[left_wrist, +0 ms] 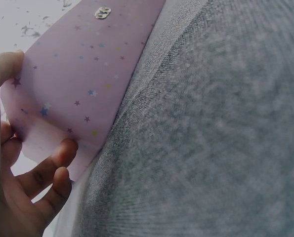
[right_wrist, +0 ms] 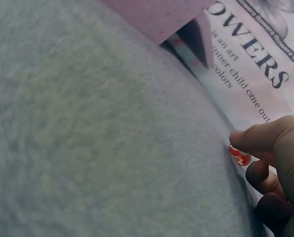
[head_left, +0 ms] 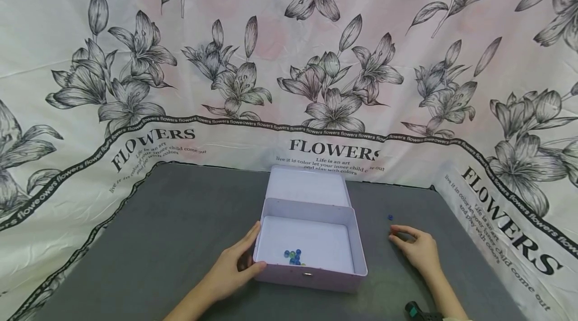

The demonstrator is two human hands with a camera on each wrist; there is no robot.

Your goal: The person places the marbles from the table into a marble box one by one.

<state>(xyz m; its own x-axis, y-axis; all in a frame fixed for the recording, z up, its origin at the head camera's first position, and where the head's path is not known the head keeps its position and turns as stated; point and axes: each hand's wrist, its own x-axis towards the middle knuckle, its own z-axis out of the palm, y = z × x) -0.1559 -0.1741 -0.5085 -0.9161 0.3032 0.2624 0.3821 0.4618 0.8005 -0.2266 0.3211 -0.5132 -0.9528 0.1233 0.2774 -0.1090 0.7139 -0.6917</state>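
Observation:
An opened lilac metal box (head_left: 311, 278) with small stars printed on it stands on the table, its lid (head_left: 307, 185) folded back. Inside, near the front wall, lie several blue and green marbles (head_left: 294, 256). My left hand (head_left: 232, 266) grips the box at its left front corner, thumb on the front edge and fingers along the side. Right of the box, my right hand (head_left: 419, 251) is low over the table. Its thumb and fingertips pinch small red glassy marbles (right_wrist: 240, 156), partly hidden. A single blue marble (head_left: 390, 217) lies just beyond those fingertips.
The grey cloth-covered table (head_left: 180, 225) spreads around the box. A white curtain (head_left: 253, 145) with flower prints and lettering hangs behind it and on both sides. A dark strap with a device (head_left: 417, 311) is on the right wrist.

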